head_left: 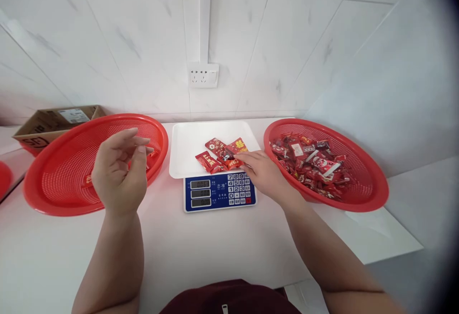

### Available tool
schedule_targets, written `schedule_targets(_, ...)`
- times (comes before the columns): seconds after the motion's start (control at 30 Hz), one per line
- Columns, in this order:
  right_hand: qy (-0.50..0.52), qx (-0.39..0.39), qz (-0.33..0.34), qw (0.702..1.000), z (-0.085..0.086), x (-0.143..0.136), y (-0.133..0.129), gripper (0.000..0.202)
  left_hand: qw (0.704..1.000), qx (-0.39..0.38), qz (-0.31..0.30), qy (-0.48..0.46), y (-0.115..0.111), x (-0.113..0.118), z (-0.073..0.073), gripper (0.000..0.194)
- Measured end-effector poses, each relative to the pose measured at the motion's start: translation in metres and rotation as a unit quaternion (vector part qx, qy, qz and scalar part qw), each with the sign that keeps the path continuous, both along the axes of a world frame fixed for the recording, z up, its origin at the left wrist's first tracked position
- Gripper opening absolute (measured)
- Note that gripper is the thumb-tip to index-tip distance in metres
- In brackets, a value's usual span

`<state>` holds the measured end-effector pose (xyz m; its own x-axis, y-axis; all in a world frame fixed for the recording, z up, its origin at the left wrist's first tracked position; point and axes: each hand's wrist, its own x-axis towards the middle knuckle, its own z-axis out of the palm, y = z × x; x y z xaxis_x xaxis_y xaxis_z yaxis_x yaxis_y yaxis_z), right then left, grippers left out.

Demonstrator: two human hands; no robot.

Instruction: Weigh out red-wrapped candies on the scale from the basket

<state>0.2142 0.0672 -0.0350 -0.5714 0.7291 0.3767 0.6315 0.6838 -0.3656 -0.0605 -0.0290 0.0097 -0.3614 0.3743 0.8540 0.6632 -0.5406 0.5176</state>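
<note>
My right hand [263, 173] is at the near right side of the scale's white tray [182, 146], its fingertips closed around the edge of a small orange-red wrapped candy [234, 164]. Beside that candy lie several more red packets, among them a dark red candy packet [208, 161] and one with gold print [237, 145]. The blue scale panel [220, 192] with its displays and keys sits just below. My left hand [121, 170] is raised in front of the left red basket [53, 204], fingers loosely curved and thumb apart, with nothing visible in it.
A right red basket [373, 194] holds many wrapped candies [315, 166]. A few red packets [152, 158] lie in the left basket, partly behind my left hand. Behind it stands an open cardboard box [39, 125]. A wall socket [203, 75] is above the white table [215, 247].
</note>
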Motion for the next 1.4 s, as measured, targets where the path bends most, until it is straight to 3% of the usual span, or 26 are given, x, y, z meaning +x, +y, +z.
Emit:
schedule_targets(0.17, -0.045, -0.009, 0.030, 0.999, 0.002, -0.013, 0.000, 0.034, 1.000, 0.007, -0.004, -0.010, -0.001, 0.000, 0.001, 0.039)
schedule_targets(0.3, -0.001, 0.015, 0.017, 1.000, 0.010, -0.001, 0.001, 0.032, 1.000, 0.011, 0.001, -0.007, -0.001, -0.001, 0.002, 0.038)
schedule_targets(0.37, 0.028, 0.041, -0.032, 0.998, 0.018, 0.015, 0.004, 0.028, 1.000, 0.012, 0.001, -0.007, -0.001, -0.002, 0.002, 0.038)
schedule_targets(0.47, 0.049, 0.065, -0.168, 0.982, 0.028, 0.046, 0.009, 0.028, 1.000, 0.022, -0.014, -0.003, 0.000, -0.003, 0.002, 0.039)
schedule_targets(0.57, 0.015, 0.039, -0.293, 0.955, 0.031, 0.074, 0.009, 0.033, 0.999, 0.038, -0.032, 0.008, 0.002, -0.004, 0.000, 0.038)
schedule_targets(0.67, -0.025, -0.005, -0.355, 0.934, 0.026, 0.086, 0.008, 0.038, 0.999, 0.036, -0.037, 0.017, 0.002, -0.004, -0.001, 0.037)
schedule_targets(0.73, -0.021, -0.012, -0.338, 0.941, 0.021, 0.082, 0.008, 0.040, 0.999, 0.026, -0.037, 0.018, 0.001, -0.003, -0.002, 0.036)
schedule_targets(0.8, -0.002, 0.005, -0.259, 0.966, 0.017, 0.067, 0.009, 0.039, 0.999, 0.008, -0.031, 0.011, -0.001, -0.001, -0.001, 0.035)
schedule_targets(0.9, -0.011, 0.050, -0.121, 0.991, 0.016, 0.029, 0.010, 0.033, 0.999, -0.019, -0.025, -0.006, -0.004, 0.003, 0.000, 0.030)
schedule_targets(1.0, -0.079, 0.067, -0.041, 0.994, 0.016, -0.010, 0.013, 0.036, 0.999, -0.012, -0.030, -0.006, -0.005, 0.004, 0.001, 0.027)
schedule_targets(1.1, -0.144, 0.047, -0.010, 0.988, 0.013, -0.035, 0.018, 0.041, 1.000, -0.007, -0.028, -0.001, -0.005, 0.004, 0.001, 0.027)
schedule_targets(1.23, -0.181, 0.025, 0.013, 0.983, 0.007, -0.043, 0.023, 0.041, 0.999, -0.028, -0.020, -0.017, -0.005, 0.004, 0.001, 0.026)
schedule_targets(1.4, -0.096, 0.010, 0.005, 0.995, 0.009, -0.033, 0.024, 0.030, 0.999, -0.008, -0.030, -0.007, -0.002, 0.002, 0.000, 0.028)
